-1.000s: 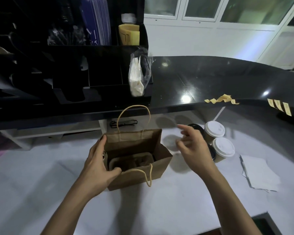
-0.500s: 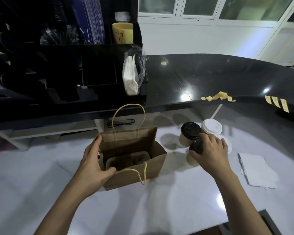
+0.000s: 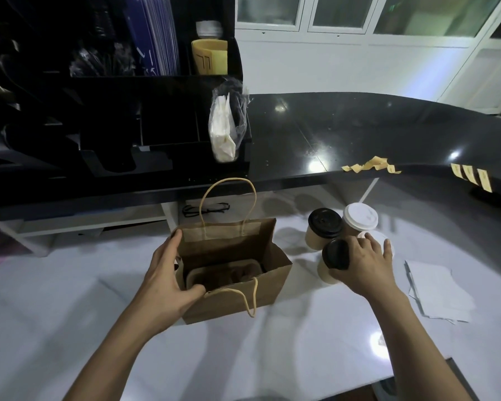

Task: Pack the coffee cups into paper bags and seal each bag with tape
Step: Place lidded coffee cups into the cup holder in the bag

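The paper bag [image 3: 232, 270] stands upright and open at the centre of the white table [image 3: 243, 357], with a cardboard cup tray [image 3: 223, 274] seated inside. Your left hand [image 3: 168, 273] clasps its 9 o'clock side, thumb over the near rim. At the bag's 3 o'clock, your right hand [image 3: 365, 264] curls round a black-lidded cup [image 3: 334, 256], close beside other lidded cups [image 3: 324, 227]. Loose papers [image 3: 437, 290] lie further right. At 12 o'clock, a glossy black counter [image 3: 359, 134] carries tape strips [image 3: 368, 166] along its edge. Windows [image 3: 339, 10] stand beyond.
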Action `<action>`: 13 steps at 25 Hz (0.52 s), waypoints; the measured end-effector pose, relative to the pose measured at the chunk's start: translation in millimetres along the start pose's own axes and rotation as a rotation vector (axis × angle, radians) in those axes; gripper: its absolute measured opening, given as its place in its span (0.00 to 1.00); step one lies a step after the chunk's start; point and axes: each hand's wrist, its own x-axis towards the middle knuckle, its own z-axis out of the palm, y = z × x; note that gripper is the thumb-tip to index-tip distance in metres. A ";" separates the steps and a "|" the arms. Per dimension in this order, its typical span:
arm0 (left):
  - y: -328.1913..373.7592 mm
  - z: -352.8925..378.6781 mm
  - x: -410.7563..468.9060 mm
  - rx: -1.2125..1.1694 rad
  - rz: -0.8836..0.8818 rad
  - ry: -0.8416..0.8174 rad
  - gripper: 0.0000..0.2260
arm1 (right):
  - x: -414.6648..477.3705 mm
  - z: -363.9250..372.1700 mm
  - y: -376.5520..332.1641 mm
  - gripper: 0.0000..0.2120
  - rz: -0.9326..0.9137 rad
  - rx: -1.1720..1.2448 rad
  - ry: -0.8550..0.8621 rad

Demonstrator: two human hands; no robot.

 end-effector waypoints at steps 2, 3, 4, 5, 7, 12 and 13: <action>0.5 0.9 1.3 0.006 0.001 -0.001 0.48 | 0.8 0.5 0.3 0.33 -0.011 0.020 0.003; 0.2 1.2 1.9 0.009 0.000 -0.001 0.48 | 0.5 0.6 0.4 0.32 -0.017 0.023 0.001; 0.2 1.5 2.0 0.010 -0.003 -0.002 0.48 | -0.5 0.1 0.5 0.32 -0.021 0.027 -0.003; -0.1 1.7 2.2 0.010 -0.004 -0.002 0.48 | -1.8 -1.1 0.1 0.32 -0.021 0.037 -0.006; -0.1 1.8 2.4 0.008 -0.004 -0.002 0.48 | -6.2 -7.2 -1.9 0.32 -0.013 0.076 -0.012; -0.4 1.3 2.1 -0.008 -0.007 -0.012 0.48 | -20.6 -60.9 -24.9 0.33 -0.022 0.325 0.052; 0.0 1.3 1.9 -0.013 -0.005 -0.014 0.49 | -23.5 -74.2 -30.7 0.33 -0.038 0.394 0.071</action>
